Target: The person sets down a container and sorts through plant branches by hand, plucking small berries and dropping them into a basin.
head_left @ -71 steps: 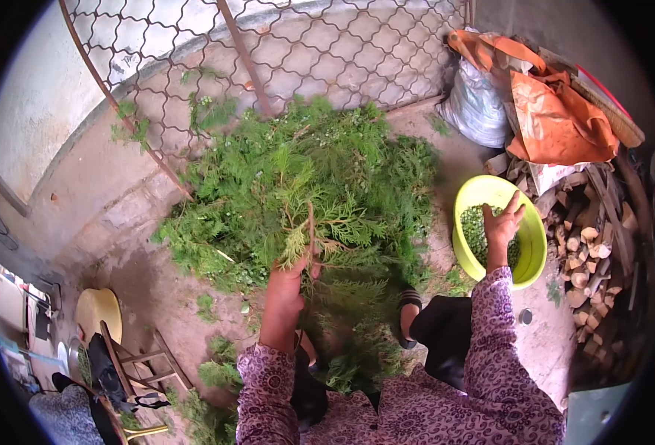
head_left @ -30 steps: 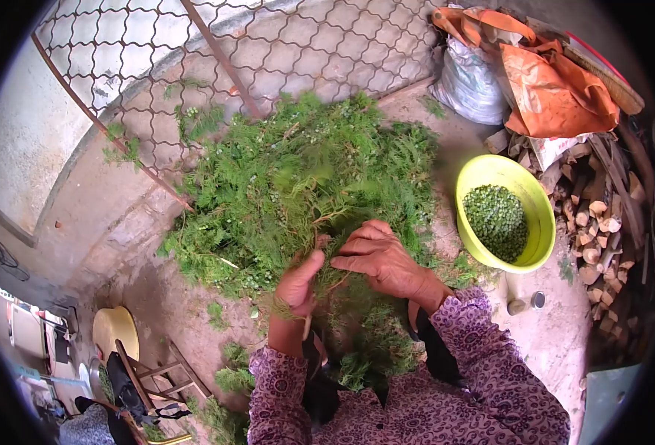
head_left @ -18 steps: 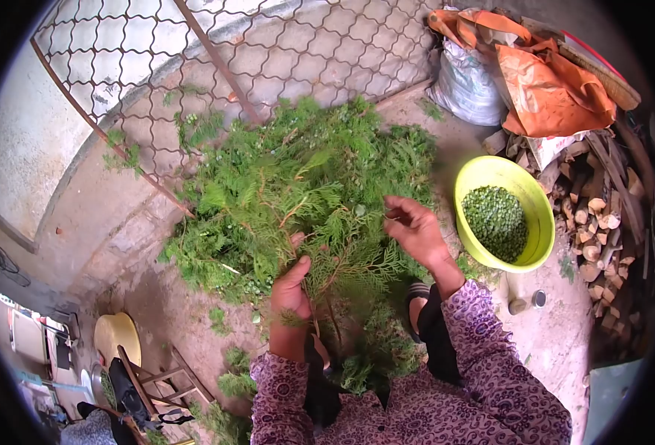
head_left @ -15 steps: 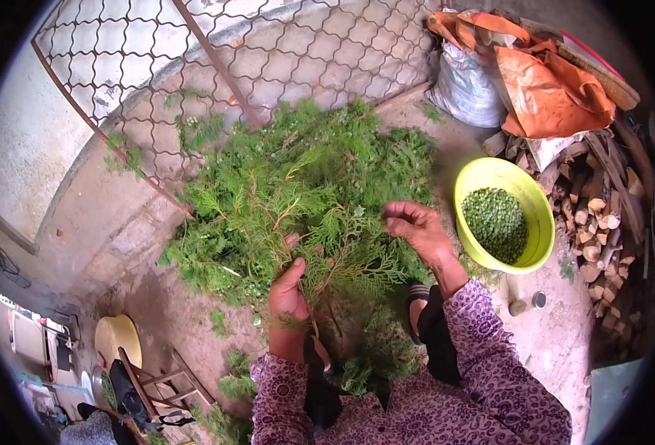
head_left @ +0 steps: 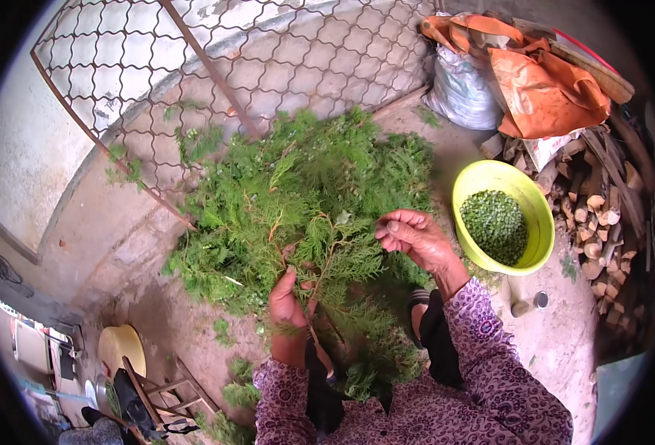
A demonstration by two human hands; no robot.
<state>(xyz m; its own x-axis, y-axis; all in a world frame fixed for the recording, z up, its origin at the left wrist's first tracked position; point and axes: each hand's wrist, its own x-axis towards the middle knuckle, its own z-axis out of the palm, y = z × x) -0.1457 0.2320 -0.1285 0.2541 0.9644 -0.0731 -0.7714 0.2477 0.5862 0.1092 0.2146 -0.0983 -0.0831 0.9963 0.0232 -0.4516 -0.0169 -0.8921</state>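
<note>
My left hand (head_left: 287, 302) is closed round the woody stem of a green conifer branch (head_left: 330, 261), whose flat feathery sprays fan out upward and to the right. Beside the right-hand sprays is my right hand (head_left: 422, 242), thumb and fingers pinched together; anything between them is too small or hidden to make out. Beneath both hands spreads a heap of cut conifer branches (head_left: 320, 163). To the right of my right hand stands a yellow-green tub (head_left: 541, 237), partly filled with small round green cones (head_left: 492, 226).
A wire mesh panel (head_left: 216, 81) borders the heap at the back. Orange bags (head_left: 546, 93) and a white sack (head_left: 461, 89) sit at back right, near stacked firewood (head_left: 602, 245). A wooden stool (head_left: 168, 397) and a tan basin (head_left: 123, 350) lie at lower left.
My right hand has turned slightly and shifted a little left and down near the sprays. The left hand keeps its hold on the branch, and the view has tilted slightly.
</note>
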